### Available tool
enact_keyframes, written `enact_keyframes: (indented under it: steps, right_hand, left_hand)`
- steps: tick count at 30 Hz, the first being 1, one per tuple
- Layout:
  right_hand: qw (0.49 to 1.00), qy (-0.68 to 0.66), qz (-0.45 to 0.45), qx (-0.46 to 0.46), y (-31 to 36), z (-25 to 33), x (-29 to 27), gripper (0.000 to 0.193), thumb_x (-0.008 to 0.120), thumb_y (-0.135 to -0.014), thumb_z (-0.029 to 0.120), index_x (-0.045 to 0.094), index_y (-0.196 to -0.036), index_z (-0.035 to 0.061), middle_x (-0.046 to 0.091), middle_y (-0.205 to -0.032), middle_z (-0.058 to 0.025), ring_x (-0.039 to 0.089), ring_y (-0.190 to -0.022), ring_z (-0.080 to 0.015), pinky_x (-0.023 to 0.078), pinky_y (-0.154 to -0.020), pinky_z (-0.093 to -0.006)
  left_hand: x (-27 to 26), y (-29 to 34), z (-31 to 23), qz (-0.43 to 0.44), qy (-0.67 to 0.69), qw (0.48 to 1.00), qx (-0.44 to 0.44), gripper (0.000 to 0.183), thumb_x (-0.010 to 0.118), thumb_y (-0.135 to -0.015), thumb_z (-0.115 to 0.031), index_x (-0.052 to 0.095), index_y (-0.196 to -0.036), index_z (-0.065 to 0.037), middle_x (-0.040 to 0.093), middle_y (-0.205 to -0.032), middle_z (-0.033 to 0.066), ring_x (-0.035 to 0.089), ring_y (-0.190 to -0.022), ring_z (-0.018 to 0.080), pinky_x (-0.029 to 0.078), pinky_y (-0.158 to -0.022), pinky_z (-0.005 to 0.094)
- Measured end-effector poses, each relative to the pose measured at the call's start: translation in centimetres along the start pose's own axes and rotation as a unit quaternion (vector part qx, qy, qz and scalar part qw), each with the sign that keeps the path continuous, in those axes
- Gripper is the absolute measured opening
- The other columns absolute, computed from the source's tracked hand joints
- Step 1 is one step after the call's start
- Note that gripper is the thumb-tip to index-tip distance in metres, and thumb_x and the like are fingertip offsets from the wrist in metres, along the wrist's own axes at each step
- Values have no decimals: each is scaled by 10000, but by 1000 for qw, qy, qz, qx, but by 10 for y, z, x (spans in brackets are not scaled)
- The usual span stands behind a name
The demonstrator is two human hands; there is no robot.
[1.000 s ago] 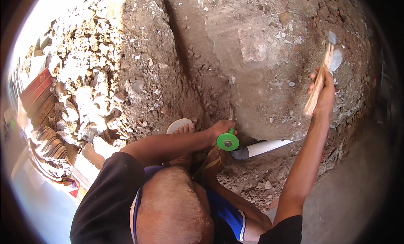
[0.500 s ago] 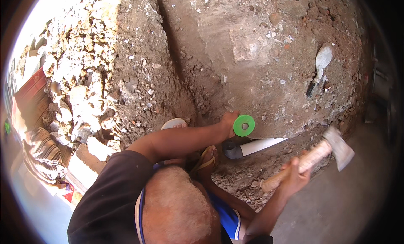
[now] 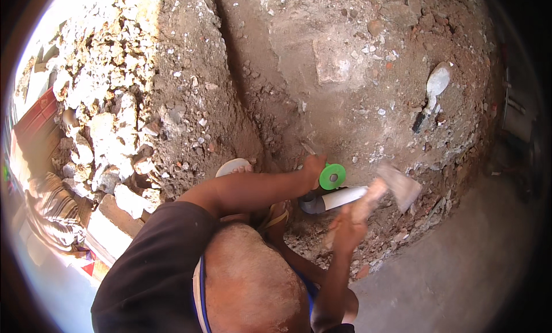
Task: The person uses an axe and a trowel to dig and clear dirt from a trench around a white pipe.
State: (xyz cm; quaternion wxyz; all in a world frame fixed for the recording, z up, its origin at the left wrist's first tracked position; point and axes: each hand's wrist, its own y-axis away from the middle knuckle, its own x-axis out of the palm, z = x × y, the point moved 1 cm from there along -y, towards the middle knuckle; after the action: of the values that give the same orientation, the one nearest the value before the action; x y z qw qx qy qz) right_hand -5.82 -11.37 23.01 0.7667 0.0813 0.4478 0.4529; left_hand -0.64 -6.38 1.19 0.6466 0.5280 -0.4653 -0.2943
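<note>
My left hand (image 3: 313,168) is closed round a chisel with a round green hand guard (image 3: 332,176). The chisel's tip points into the packed soil just beyond the fingers. My right hand (image 3: 348,232) grips a hatchet (image 3: 398,186) by its wooden handle. The hatchet's metal head, blurred by motion, is right of the green guard and apart from it. Below the guard lies a white pipe (image 3: 345,197) with a dark grey elbow (image 3: 311,203) at its left end.
A trowel (image 3: 437,83) with a pale blade lies on the dirt at the right. A narrow trench (image 3: 233,63) runs down the middle. Broken rubble (image 3: 109,126) is heaped at the left, near a striped cloth (image 3: 57,212). Smooth grey floor (image 3: 437,275) spreads at the lower right.
My right hand and the hatchet have swung left, towards the chisel. My left hand stays on the chisel in nearly the same place.
</note>
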Motion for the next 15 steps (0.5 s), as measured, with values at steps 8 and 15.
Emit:
enact_keyframes:
  steps: [8,15]
  right_hand:
    - [942,-139,-135,-276,2,20,-19,209,649,-890,111,548,-1048,18,566,-683,-80,586,-599,-148,497,-547,-311]
    - [998,-50,-30,-20,-8,-4,-6,307,658,-854,-5,530,-1133,4,568,-699,-58,542,-520,-118,440,-435,-285]
  left_hand:
    - [25,30,-31,-17,86,996,-32,322,600,-875,-188,594,-1066,70,641,-937,173,665,-777,259,528,-599,422]
    - [10,-8,-25,60,48,997,-25,239,603,-905,-189,608,-980,38,651,-906,131,666,-713,232,543,-552,375]
